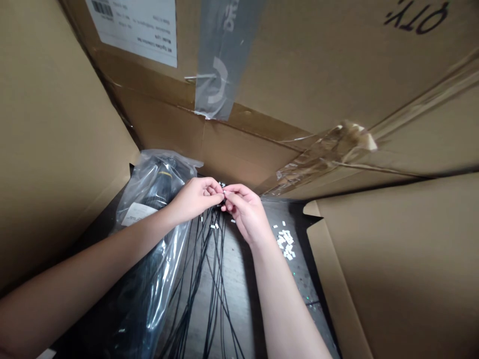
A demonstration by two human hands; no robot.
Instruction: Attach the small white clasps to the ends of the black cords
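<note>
My left hand [200,197] and my right hand [245,207] meet at the fingertips near the middle of the head view. Both are closed in a pinch around something tiny, partly white, at the ends of thin black cables; the fingers mostly hide it. Beneath the hands a loose bundle of black cables [192,284] runs toward me over the dark surface. A few small white pieces [214,226] lie among the cable ends. Right of my right wrist sits a pile of small white pieces [286,243].
Left of the cables lies a clear plastic bag [168,259] of more black strands, with a white label [138,213]. A large taped cardboard box [299,65] stands behind. Cardboard panels rise at the left [56,124] and right [411,264].
</note>
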